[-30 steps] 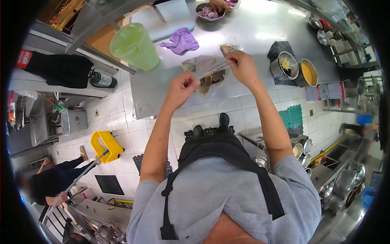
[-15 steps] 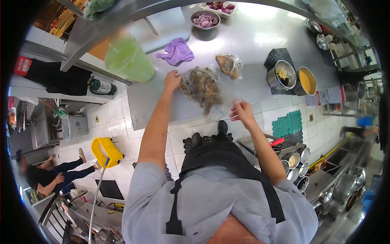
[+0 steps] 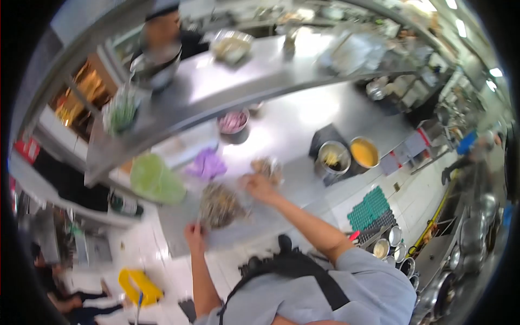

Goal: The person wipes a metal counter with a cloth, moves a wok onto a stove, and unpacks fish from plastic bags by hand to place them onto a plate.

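Observation:
A clear plastic bag with brown, leafy-looking contents (image 3: 219, 206) lies on the steel table near its front edge. My left hand (image 3: 195, 237) is curled at the bag's lower left, by the table edge; whether it pinches anything is blurred. My right hand (image 3: 260, 188) reaches over the table between this bag and a smaller clear bag with brown contents (image 3: 273, 169). Its fingers point left and are smeared, so I cannot tell whether they touch either bag. A crumpled purple cloth (image 3: 208, 163) lies just behind the large bag.
A green translucent bucket (image 3: 154, 179) stands at left. Behind are a bowl of cut purple onions (image 3: 233, 122) and an overhead shelf (image 3: 216, 89). To the right sit a pot of yellow strips (image 3: 333, 158) and a pot of yellow liquid (image 3: 364, 153). A co-worker (image 3: 179, 40) stands beyond.
My view has tilted up, bringing the shelf and a co-worker into sight. My right hand has moved from the bag's near right to its far right; my left hand is now at its near left.

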A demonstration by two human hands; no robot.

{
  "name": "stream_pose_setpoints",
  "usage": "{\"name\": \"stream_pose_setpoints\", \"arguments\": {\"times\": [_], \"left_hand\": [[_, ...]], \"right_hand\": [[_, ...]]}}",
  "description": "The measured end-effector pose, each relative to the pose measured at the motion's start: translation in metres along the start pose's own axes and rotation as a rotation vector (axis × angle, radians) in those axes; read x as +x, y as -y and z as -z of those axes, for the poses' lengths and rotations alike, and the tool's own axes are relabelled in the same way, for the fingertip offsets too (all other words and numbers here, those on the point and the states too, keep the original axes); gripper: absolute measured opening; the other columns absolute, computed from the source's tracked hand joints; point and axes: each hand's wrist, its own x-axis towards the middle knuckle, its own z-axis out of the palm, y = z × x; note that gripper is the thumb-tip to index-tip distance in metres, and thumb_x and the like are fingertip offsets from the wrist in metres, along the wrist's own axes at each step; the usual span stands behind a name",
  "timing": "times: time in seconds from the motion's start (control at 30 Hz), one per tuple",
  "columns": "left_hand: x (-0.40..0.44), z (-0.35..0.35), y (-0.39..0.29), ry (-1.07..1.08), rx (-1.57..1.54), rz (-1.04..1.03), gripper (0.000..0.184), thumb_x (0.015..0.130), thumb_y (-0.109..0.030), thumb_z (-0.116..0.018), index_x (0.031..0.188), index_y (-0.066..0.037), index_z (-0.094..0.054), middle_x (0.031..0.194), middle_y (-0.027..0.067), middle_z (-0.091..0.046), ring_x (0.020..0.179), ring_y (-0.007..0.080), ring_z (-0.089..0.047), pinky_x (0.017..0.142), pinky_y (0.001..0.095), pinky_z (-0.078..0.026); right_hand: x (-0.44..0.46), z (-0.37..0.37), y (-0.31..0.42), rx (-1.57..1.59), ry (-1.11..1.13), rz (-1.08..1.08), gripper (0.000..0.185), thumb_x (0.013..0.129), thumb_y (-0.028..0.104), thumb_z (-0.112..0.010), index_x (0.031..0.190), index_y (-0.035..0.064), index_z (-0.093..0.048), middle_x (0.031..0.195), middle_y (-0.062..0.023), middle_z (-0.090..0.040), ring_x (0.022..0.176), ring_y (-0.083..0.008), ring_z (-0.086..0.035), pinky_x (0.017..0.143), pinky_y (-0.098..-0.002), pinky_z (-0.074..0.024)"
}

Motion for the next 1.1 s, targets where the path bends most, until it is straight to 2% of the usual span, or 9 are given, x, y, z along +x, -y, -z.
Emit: {"name": "stream_pose_setpoints", "arguments": {"times": [0.03, 0.13, 0.23, 0.43, 0.53, 0.67, 0.7, 0.93, 1.1], "left_hand": [[-0.012, 0.006, -0.002, -0.006, -0.054, 0.037, 0.011, 0.092, -0.011, -0.065, 0.086, -0.003, -0.059, 0.073, 0.0031, -0.058, 0.059, 0.0124, -0.053, 0.056, 0.0289, -0.051], [-0.017, 0.036, 0.037, 0.183, 0.031, 0.186, 0.004, 0.089, -0.005, -0.062, 0.088, -0.003, -0.059, 0.078, 0.0052, -0.062, 0.065, 0.0185, -0.064, 0.067, 0.0342, -0.060], [-0.034, 0.035, 0.026, 0.189, -0.103, 0.307, 0.007, 0.090, -0.006, -0.063, 0.094, -0.003, -0.058, 0.082, 0.0082, -0.066, 0.072, 0.0229, -0.070, 0.061, 0.0331, -0.059], [-0.055, 0.040, 0.049, 0.221, -0.216, 0.410, 0.014, 0.092, -0.012, -0.066, 0.101, -0.004, -0.059, 0.086, 0.0085, -0.067, 0.074, 0.0232, -0.071, 0.058, 0.0296, -0.056], [-0.067, 0.046, 0.057, 0.285, -0.195, 0.366, 0.015, 0.092, -0.014, -0.066, 0.102, -0.004, -0.060, 0.088, 0.0083, -0.067, 0.075, 0.0225, -0.071, 0.059, 0.0284, -0.056], [-0.071, 0.055, 0.060, 0.304, -0.104, 0.384, 0.017, 0.093, -0.017, -0.065, 0.102, -0.003, -0.061, 0.088, 0.0084, -0.067, 0.075, 0.0206, -0.070, 0.060, 0.0262, -0.055], [-0.077, 0.058, 0.058, 0.282, -0.078, 0.398, 0.018, 0.093, -0.017, -0.065, 0.102, -0.003, -0.061, 0.087, 0.0084, -0.067, 0.075, 0.0200, -0.070, 0.061, 0.0259, -0.055], [-0.103, 0.036, 0.047, 0.159, -0.051, 0.390, 0.019, 0.088, -0.013, -0.065, 0.101, 0.000, -0.062, 0.082, 0.0091, -0.066, 0.071, 0.0193, -0.069, 0.057, 0.0256, -0.054], [-0.140, 0.037, 0.092, 0.084, 0.238, 0.408, 0.016, 0.083, -0.013, -0.063, 0.093, 0.000, -0.062, 0.075, 0.0113, -0.065, 0.068, 0.0241, -0.070, 0.050, 0.0301, -0.053]], "right_hand": [[0.006, 0.015, 0.056, -0.273, 0.140, -0.100, 0.025, 0.089, 0.018, -0.058, 0.106, 0.0031, -0.070, 0.092, -0.0149, -0.070, 0.086, -0.0247, -0.067, 0.079, -0.0370, -0.0525], [0.001, -0.010, 0.024, -0.364, 0.163, 0.061, 0.033, 0.087, 0.022, -0.059, 0.114, 0.0034, -0.067, 0.088, -0.0200, -0.067, 0.080, -0.0342, -0.064, 0.075, -0.0431, -0.0504], [-0.025, -0.006, 0.034, -0.460, 0.468, -0.004, 0.040, 0.087, 0.021, -0.059, 0.122, 0.0033, -0.062, 0.090, -0.0189, -0.067, 0.081, -0.0361, -0.064, 0.075, -0.0441, -0.0506], [-0.093, 0.058, 0.042, -0.268, 0.538, -0.106, 0.040, 0.087, 0.028, -0.064, 0.119, 0.0047, -0.066, 0.098, -0.0170, -0.070, 0.088, -0.0298, -0.067, 0.077, -0.0410, -0.0524], [-0.076, 0.121, 0.132, -0.538, 0.616, -0.210, 0.040, 0.089, 0.023, -0.066, 0.123, 0.0015, -0.064, 0.104, -0.0155, -0.071, 0.091, -0.0254, -0.068, 0.082, -0.0374, -0.0531], [-0.053, 0.206, 0.229, -0.623, 0.390, -0.030, 0.036, 0.091, 0.020, -0.065, 0.122, 0.0019, -0.064, 0.111, -0.0151, -0.070, 0.099, -0.0255, -0.068, 0.087, -0.0352, -0.0538], [-0.047, 0.219, 0.278, -0.656, 0.279, -0.204, 0.033, 0.092, 0.018, -0.063, 0.121, 0.0023, -0.065, 0.109, -0.0124, -0.070, 0.099, -0.0226, -0.067, 0.088, -0.0330, -0.0529], [0.098, 0.414, 0.402, -0.742, -0.452, 0.594, 0.030, 0.104, 0.016, -0.050, 0.126, 0.0012, -0.064, 0.123, -0.0092, -0.067, 0.109, -0.0157, -0.063, 0.092, -0.0316, -0.0508], [0.216, 0.489, 0.425, -1.013, -0.710, 0.563, 0.029, 0.098, 0.017, -0.056, 0.124, 0.0061, -0.064, 0.120, -0.0090, -0.065, 0.106, -0.0183, -0.062, 0.089, -0.0335, -0.0508]]}}
